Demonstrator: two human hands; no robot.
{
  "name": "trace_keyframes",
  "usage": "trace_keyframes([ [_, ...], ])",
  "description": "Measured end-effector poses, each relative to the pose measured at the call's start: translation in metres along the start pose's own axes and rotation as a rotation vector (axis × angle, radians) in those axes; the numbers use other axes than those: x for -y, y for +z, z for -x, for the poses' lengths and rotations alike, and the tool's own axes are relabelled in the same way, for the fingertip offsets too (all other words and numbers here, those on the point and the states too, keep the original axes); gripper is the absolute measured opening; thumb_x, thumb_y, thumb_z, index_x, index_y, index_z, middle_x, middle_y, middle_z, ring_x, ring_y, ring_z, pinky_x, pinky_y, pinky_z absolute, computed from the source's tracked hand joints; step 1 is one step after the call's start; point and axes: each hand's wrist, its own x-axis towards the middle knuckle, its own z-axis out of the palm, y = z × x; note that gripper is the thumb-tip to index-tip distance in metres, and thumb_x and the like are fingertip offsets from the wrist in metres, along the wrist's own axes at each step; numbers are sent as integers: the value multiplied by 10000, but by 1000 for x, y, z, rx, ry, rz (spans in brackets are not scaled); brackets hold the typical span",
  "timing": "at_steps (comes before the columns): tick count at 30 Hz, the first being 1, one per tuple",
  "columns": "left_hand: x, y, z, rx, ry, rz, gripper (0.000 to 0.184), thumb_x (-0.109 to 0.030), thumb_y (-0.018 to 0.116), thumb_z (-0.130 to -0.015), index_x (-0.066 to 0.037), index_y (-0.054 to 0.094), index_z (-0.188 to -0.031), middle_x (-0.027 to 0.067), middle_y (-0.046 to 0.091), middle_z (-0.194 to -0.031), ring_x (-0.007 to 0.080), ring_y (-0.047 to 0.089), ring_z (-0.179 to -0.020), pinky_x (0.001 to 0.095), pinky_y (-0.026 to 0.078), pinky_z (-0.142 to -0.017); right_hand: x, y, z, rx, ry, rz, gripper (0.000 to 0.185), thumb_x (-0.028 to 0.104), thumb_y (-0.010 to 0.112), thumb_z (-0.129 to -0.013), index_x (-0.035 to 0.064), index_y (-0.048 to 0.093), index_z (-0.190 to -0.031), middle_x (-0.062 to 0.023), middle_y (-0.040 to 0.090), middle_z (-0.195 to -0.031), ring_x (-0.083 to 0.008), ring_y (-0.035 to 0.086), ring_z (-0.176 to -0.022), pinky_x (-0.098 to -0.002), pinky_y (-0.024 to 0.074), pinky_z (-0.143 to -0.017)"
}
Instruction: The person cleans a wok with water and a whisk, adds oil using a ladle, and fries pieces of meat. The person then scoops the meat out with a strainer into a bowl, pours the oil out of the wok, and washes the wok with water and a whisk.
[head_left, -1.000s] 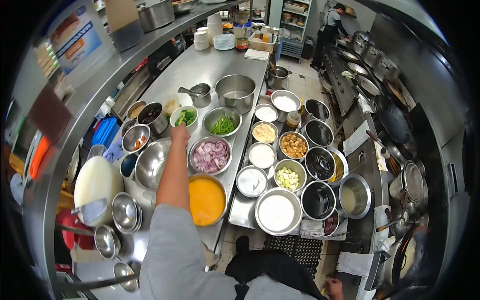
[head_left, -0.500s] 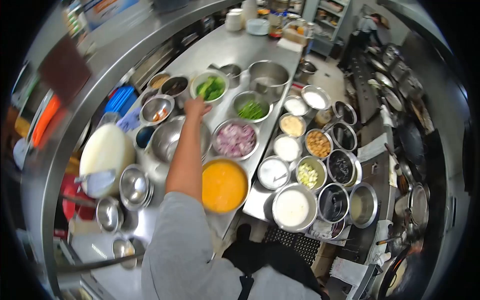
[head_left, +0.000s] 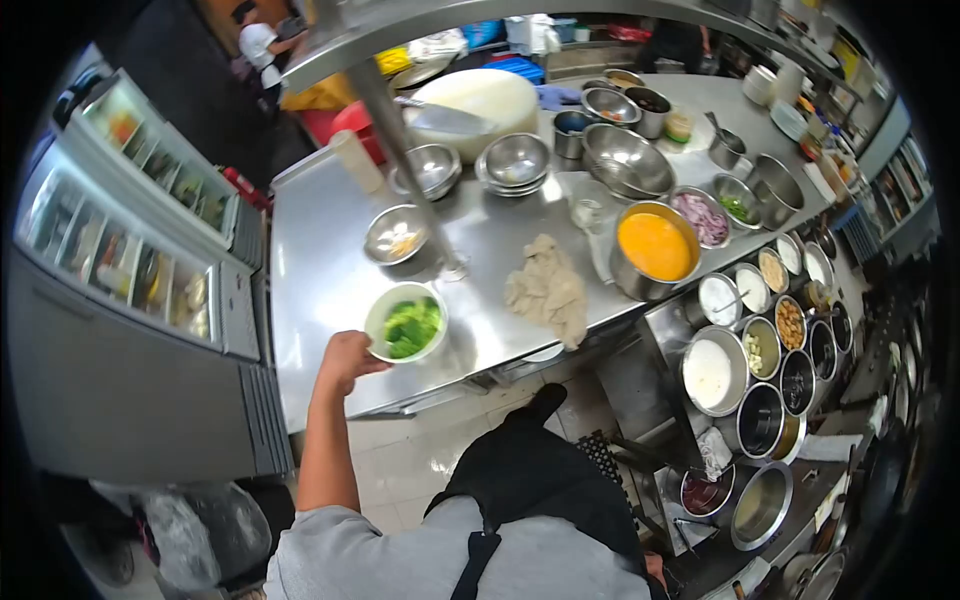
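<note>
My left hand [head_left: 345, 362] grips the rim of a white bowl [head_left: 437, 338] at the front left of the steel table. Chopped green leaves [head_left: 410, 327] fill the bowl. Whether its base touches the table I cannot tell. Behind it stands a small metal bowl [head_left: 396, 236] with a few pale bits inside. To the right lies a crumpled beige cloth [head_left: 545, 290]. Low beside my dark apron, a small part of my right hand [head_left: 655, 570] shows; its fingers are hidden.
A metal post [head_left: 405, 150] rises from the steel table [head_left: 320, 260] to an overhead shelf. A pot of orange liquid [head_left: 655, 247] stands near the front edge. Several filled pots crowd the right counter. A glass-fronted fridge [head_left: 130, 260] stands at left; people work in the background.
My left hand has carried the bowl of green leaves from among the pots at the back to the table's front left. My view has turned left.
</note>
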Motion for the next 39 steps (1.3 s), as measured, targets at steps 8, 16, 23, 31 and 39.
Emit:
trace_keyframes([
  [8,57,-131,-98,-566,179,413,273,-74,454,-851,185,491,-928,252,597,-892,319,671,-668,314,595,-531,122,20,21,56,-267,444,230,223,596,-850,29,598,-726,-101,599,-653,-194,556,-531,-343,407,-486],
  [16,77,-109,-140,-488,129,734,395,-294,529,-929,97,485,-958,187,574,-900,288,650,-713,320,580,-575,175,80,30,40,-195,255,208,216,584,-853,47,592,-732,-89,564,-608,-200,541,-497,-344,392,-445],
  [23,22,1,-182,-89,-31,342,694,-491,561,-885,145,440,-1135,267,535,-1049,317,634,-808,373,570,-648,126,103,-21,169,82,-46,144,179,590,-854,64,594,-767,-46,525,-564,-173,519,-462,-317,381,-391],
  [31,35,11,-194,-229,111,552,234,-102,450,-892,103,466,-1003,232,614,-886,273,668,-658,303,566,-523,243,188,56,1,-150,224,166,170,624,-843,8,626,-810,-39,574,-617,-152,567,-509,-298,441,-431],
  [39,68,-7,-129,-158,45,530,419,-313,514,-939,87,479,-1057,223,603,-985,289,660,-823,319,578,-679,189,150,70,111,-109,179,154,153,652,-824,4,629,-856,-49,593,-669,-153,569,-513,-296,462,-446],
])
